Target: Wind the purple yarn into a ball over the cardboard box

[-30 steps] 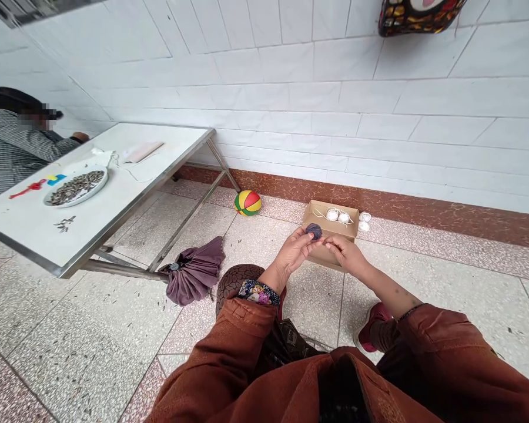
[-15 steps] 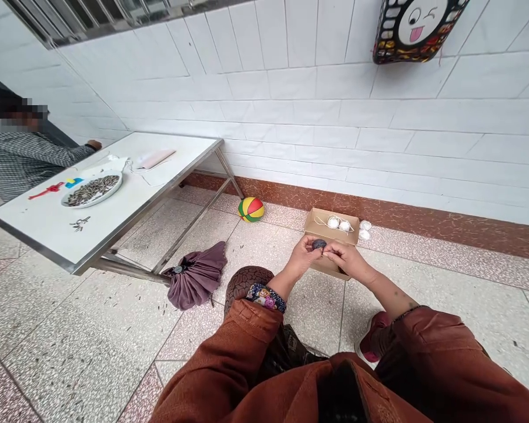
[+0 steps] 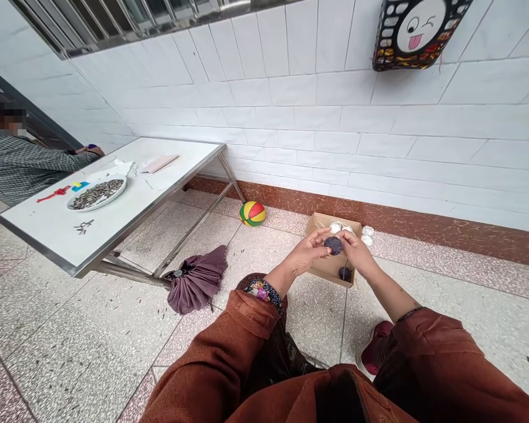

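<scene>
A dark purple-grey ball of yarn sits in the fingers of my left hand, thumb below and fingers over its top. My right hand is closed in a pinch at the ball's upper right edge, on dark yarn; the strand itself is too fine to follow. Beneath both hands stands an open cardboard box. Inside it, a second dark yarn ball lies in the near right corner, and white yarn balls lie at the far side, partly covered by my fingers.
White balls lie right of the box by the wall. A striped ball is near the leg of a white table, which bears a plate of seeds. A purple cloth bundle rests left of my knee. A co-worker sits beyond the table.
My hands have lifted slightly and turned, so more of the held ball shows. The dark ball inside the box has come into sight. At left, the co-worker's arm has shifted.
</scene>
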A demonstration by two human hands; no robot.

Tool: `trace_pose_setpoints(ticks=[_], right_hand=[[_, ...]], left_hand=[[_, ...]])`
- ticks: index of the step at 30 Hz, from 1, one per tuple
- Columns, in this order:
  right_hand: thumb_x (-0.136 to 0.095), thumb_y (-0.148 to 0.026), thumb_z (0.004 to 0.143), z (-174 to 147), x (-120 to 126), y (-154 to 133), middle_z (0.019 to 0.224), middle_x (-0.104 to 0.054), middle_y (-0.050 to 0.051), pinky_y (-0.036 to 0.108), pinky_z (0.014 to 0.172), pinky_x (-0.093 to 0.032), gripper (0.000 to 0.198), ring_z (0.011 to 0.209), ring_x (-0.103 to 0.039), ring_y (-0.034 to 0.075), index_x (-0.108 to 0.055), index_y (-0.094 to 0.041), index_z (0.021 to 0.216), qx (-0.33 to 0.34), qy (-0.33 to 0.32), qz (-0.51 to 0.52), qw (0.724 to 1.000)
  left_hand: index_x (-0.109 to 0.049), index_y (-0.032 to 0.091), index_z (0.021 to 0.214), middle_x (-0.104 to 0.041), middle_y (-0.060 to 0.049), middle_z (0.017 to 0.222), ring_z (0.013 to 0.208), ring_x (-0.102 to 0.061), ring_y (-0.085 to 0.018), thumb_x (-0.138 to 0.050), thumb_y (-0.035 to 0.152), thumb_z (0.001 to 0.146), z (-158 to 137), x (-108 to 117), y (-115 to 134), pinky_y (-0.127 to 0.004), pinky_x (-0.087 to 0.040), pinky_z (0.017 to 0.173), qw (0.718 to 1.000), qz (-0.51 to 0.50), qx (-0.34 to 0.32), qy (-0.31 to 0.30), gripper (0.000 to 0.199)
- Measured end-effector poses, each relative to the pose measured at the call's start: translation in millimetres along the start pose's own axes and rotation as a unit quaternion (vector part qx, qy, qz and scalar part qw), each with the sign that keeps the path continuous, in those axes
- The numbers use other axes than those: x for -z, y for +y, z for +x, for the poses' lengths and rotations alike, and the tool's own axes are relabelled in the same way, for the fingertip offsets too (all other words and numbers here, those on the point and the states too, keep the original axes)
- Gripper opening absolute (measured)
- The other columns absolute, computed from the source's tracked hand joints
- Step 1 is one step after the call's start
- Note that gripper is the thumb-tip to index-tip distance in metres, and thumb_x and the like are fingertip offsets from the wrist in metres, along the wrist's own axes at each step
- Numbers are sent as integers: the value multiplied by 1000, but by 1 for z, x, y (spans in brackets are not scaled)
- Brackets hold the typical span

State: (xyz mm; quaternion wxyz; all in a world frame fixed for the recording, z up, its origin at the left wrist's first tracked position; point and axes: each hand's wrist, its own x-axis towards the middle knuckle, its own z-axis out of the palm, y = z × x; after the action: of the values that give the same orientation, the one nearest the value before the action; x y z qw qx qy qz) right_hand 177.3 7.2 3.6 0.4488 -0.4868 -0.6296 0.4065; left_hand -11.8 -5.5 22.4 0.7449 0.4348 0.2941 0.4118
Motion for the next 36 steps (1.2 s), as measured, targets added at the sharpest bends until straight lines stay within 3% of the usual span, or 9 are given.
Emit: trace_pose_setpoints(ticks=[2, 5, 10, 15, 20, 24, 30, 33, 36], right_hand=[[-53, -59, 94, -6, -5, 1, 73, -61, 1, 32, 67, -46, 39, 70, -55, 20, -61, -23, 81, 21, -6, -39, 999], [-52, -51, 97, -17, -10, -5, 75, -63, 2, 33, 68, -47, 32, 70, -57, 20, -62, -23, 83, 65, -31, -92, 993], [-54, -39, 100, -24, -8, -25, 83, -66, 4, 34, 70, -48, 25, 75, -61, 21, -68, -23, 88, 170, -106, -144, 969], [-56, -39, 100, -3, 11, -33, 84, -67, 6, 36, 76, -50, 23, 81, -63, 23, -71, -24, 89, 197, -63, -142, 968], [-58, -46, 96, 14, 20, -9, 82, -67, 5, 35, 73, -49, 26, 77, -61, 22, -66, -23, 84, 89, 20, -119, 989], [-54, -49, 94, 7, 11, 10, 79, -67, 5, 34, 68, -47, 30, 74, -61, 22, -63, -23, 82, 28, -2, -130, 991], [-53, -45, 98, -20, 0, -10, 84, -71, 4, 35, 73, -49, 26, 75, -63, 21, -68, -24, 91, 90, -116, -112, 983], [-56, -43, 98, -19, 7, -26, 88, -72, 4, 34, 76, -50, 25, 79, -64, 21, -69, -24, 91, 109, -106, -73, 986], [-64, -46, 93, -7, 15, -28, 80, -67, 3, 34, 72, -48, 25, 74, -60, 20, -67, -23, 84, 99, -37, -47, 993]], left_hand=[[-68, 21, 124, -69, -9, 119, 97, -64, -16, -89, 24, 68, 2, 0, 7, -30, -49, 86, 999, -42, -3, 26, 60], [-70, 15, 111, -70, -9, 112, 95, -64, -16, -90, 21, 63, 7, 4, 12, -31, -49, 88, 994, -73, -22, 83, 52], [-67, 16, 99, -71, -3, 94, 88, -64, -14, -87, 15, 59, 15, 9, 5, -31, -48, 90, 978, 36, -78, 190, 45], [-67, 17, 102, -70, -1, 93, 82, -61, -13, -84, 17, 61, 16, 3, -9, -31, -46, 85, 978, 160, -52, 126, 45], [-62, 20, 114, -69, -2, 101, 90, -61, -13, -84, 16, 63, 13, -10, -12, -31, -45, 88, 995, 86, -44, 35, 56], [-60, 21, 117, -69, -3, 105, 97, -62, -15, -86, 18, 63, 14, -10, -9, -33, -45, 94, 996, -1, -64, 60, 60], [-61, 18, 102, -69, -3, 99, 94, -64, -16, -84, 20, 63, 20, 1, -7, -35, -47, 95, 970, 76, -104, 204, 45], [-61, 18, 102, -70, -3, 98, 91, -64, -16, -84, 19, 63, 20, 0, -8, -33, -48, 91, 969, 141, -90, 182, 45], [-62, 18, 100, -68, -1, 93, 85, -62, -14, -85, 19, 60, 16, -4, -11, -30, -47, 84, 980, 161, -57, 100, 46]])
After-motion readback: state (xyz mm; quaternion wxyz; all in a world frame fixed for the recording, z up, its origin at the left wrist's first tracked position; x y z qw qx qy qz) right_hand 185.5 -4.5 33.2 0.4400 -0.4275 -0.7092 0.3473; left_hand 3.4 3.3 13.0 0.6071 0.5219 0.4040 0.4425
